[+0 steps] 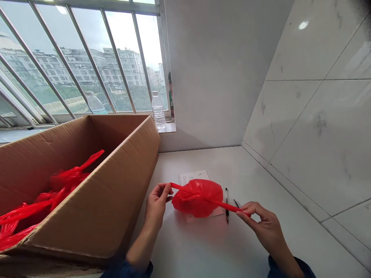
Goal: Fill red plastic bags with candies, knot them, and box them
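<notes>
Red plastic bag point(197, 206) found over the white tabletop point(185, 249), between my two hands, its top gathered at the middle; whether a knot has formed there I cannot tell. My left hand point(158, 202) has the left handle point(180, 187) pinched between thumb and forefinger, with no gap at the tips. My right hand point(262, 224) grips the right handle point(227, 205) in the same way, thumb against forefinger. Both handles are drawn out lengthwise to opposite sides of the bag. A sheet of paper with writing point(194, 175) lies beneath the bag, showing past its far and near edges; whether the bag rests on it or hangs just above I cannot determine. A dark pen point(227, 217) lies just beside the bag on the right, passing under the right handle. A second pen point(236, 202), partly hidden, lies near my right fingertips. To my left stands a cardboard box point(107, 193), its top uncovered, containing further red bags point(68, 178). Beyond the box, a clear bottle point(158, 112) stands upright on the sill point(171, 127) of the barred window point(124, 58).
</notes>
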{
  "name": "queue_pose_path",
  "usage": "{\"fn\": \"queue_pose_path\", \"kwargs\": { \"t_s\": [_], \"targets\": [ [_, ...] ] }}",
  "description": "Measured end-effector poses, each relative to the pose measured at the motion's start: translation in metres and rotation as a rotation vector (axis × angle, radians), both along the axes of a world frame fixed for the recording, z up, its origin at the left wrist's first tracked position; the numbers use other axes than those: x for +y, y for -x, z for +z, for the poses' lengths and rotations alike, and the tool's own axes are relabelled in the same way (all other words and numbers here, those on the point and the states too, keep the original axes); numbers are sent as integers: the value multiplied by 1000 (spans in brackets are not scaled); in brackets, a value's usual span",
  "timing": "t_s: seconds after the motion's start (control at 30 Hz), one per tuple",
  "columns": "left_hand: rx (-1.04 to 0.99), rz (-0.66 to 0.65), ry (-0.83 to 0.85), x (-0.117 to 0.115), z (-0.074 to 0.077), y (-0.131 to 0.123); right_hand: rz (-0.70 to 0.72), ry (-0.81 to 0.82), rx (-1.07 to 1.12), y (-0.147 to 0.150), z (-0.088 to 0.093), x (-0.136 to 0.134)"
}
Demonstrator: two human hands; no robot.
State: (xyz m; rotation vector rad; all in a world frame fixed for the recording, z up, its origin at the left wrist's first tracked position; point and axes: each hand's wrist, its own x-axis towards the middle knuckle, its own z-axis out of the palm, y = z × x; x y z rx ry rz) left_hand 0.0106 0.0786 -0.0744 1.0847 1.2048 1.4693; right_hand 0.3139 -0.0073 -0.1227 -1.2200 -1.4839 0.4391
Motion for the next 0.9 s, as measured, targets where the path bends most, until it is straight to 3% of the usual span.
{"fn": "queue_pose_path", "kwargs": {
  "t_s": [0.13,0.27,0.33,0.4,0.47,0.53,0.63,0.9],
  "targets": [
    [-34,52,-12,3,-8,-7,45,139,19,-6,-7,5],
    [-9,-34,-97,-9,0,-20,178,8,-383,28,3,38],
    [169,-108,-188,-14,-4,-24,198,-62,-637,48,3,61],
    [552,-159,-305,-13,-18,-25,264,-9,-790,65,1,80],
    [979,-190,-367,-7,-37,-25,314,84,-842,77,-3,94],
    [1206,-212,-359,1,-53,-24,315,156,-835,85,-7,100],
    [1281,-208,-337,12,-66,-25,287,191,-818,89,-12,104],
    [1365,-181,-335,15,-74,-31,302,206,-835,89,-26,106]
  ]
}}
